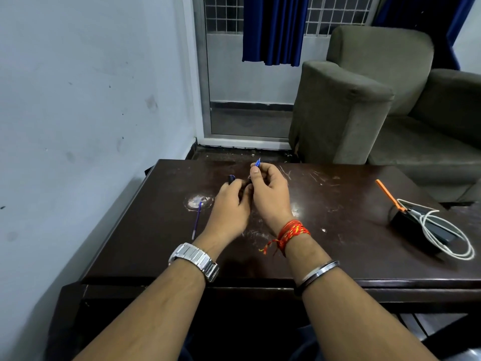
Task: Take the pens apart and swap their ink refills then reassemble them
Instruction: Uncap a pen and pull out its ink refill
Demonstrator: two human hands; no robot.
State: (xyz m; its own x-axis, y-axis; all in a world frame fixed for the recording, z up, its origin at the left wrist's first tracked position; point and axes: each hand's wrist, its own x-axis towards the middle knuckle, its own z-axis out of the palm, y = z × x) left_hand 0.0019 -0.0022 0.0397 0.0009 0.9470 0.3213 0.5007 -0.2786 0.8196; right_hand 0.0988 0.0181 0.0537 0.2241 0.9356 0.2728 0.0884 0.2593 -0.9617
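Note:
My left hand (229,204) is closed around a dark pen barrel (231,178), whose end sticks out past my fingers. My right hand (269,190) pinches a blue pen tip piece (258,162) between thumb and forefinger, its point sticking up. Both hands meet over the middle of the dark wooden table (338,246), knuckles touching. A thin purple ink refill (197,220) lies loose on the table, just left of my left hand. What joins the two held parts is hidden by my fingers.
An orange pen (387,192) rests at the table's right side, leaning on a black box (413,225) wrapped with a white cable (447,238). A grey armchair (377,100) stands behind the table. A wall runs along the left.

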